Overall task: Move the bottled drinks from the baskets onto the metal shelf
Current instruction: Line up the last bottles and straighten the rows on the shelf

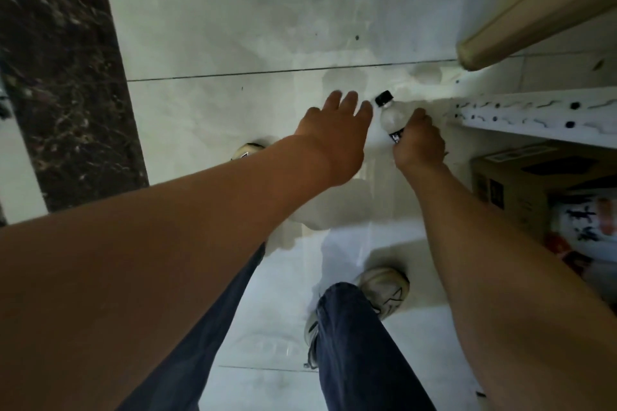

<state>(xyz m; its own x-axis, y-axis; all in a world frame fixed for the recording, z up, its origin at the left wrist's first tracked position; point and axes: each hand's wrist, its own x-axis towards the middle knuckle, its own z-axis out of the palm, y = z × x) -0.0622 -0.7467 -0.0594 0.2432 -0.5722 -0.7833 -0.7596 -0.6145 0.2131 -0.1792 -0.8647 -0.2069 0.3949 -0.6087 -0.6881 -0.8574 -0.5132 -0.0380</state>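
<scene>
My right hand grips a clear plastic bottle with a black cap and a black label, held tilted over the pale floor just left of the white metal shelf. My left hand reaches forward beside the bottle, fingers stretched out and holding nothing, its fingertips a short gap from the bottle's neck. No basket is in sight.
A cardboard box and printed packaging sit under the shelf's perforated edge at right. A beige rounded bar juts in at top right. A dark marble strip runs along the left. My legs and shoes stand on the white tiles below.
</scene>
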